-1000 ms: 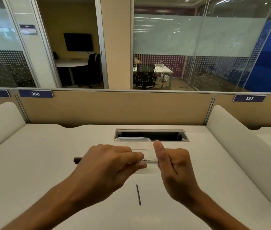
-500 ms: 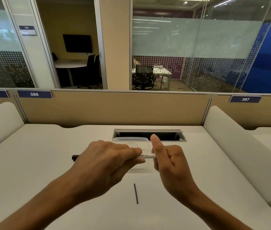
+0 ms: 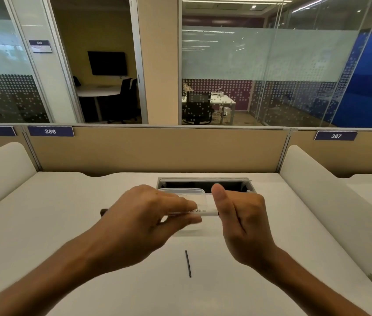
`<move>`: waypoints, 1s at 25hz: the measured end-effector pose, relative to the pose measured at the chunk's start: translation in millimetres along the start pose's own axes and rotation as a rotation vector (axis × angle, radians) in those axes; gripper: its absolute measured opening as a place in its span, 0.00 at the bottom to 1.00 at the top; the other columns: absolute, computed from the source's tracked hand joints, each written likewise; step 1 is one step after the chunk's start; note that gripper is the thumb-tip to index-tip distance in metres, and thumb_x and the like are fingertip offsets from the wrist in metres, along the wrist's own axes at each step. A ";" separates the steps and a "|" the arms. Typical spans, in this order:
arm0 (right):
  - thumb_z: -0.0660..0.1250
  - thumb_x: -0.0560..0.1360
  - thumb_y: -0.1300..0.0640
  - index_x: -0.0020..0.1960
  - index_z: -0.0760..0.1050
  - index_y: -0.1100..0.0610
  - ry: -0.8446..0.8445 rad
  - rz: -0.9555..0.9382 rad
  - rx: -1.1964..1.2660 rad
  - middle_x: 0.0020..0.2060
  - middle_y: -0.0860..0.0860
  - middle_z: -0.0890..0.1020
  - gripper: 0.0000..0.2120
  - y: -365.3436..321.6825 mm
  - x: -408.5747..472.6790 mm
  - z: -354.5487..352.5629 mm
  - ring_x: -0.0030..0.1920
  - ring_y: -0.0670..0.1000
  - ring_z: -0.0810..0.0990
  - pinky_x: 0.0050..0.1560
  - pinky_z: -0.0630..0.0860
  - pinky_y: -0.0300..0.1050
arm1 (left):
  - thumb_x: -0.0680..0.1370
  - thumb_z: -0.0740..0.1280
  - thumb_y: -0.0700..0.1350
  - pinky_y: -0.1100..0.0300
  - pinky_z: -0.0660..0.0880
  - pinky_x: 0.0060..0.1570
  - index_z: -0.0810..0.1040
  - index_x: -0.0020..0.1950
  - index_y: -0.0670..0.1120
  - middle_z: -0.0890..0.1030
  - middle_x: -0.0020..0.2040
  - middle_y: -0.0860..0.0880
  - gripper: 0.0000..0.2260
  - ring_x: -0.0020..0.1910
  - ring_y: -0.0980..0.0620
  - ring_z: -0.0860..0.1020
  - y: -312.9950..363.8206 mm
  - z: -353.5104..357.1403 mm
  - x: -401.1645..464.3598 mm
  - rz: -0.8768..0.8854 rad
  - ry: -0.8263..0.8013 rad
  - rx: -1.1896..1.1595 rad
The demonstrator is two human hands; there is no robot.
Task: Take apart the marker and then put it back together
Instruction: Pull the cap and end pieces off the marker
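While both hands are holding the white marker [image 3: 199,212] level above the desk [image 3: 66,224], the left hand [image 3: 141,222] is gripping its barrel and the right hand [image 3: 242,220] is pinching its end; pulling straight along the axis seems best.

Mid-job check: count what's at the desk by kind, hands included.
Hands: 2, left hand, right hand
Marker: 1
Thin dark rod: 1
Clear plastic container: 1
Total: 5
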State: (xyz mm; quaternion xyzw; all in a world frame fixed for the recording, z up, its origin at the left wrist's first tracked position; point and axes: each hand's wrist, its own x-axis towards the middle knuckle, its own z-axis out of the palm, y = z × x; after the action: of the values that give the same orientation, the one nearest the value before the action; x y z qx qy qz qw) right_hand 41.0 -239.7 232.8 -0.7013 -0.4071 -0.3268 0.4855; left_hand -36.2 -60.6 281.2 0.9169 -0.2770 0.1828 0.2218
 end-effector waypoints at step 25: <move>0.54 0.83 0.53 0.26 0.63 0.56 0.040 -0.042 -0.001 0.20 0.49 0.64 0.26 12.6 -2.1 10.5 0.23 0.47 0.60 0.24 0.58 0.41 | 0.78 0.66 0.51 0.57 0.75 0.31 0.85 0.52 0.49 0.83 0.35 0.57 0.10 0.30 0.55 0.77 -13.7 5.1 3.9 -0.028 -0.007 -0.128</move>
State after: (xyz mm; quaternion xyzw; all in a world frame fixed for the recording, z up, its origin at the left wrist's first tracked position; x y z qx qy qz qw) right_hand 51.8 -232.7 222.5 -0.6862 -0.4117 -0.3508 0.4864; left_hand -24.0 -54.5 274.5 0.9052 -0.2762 0.1586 0.2813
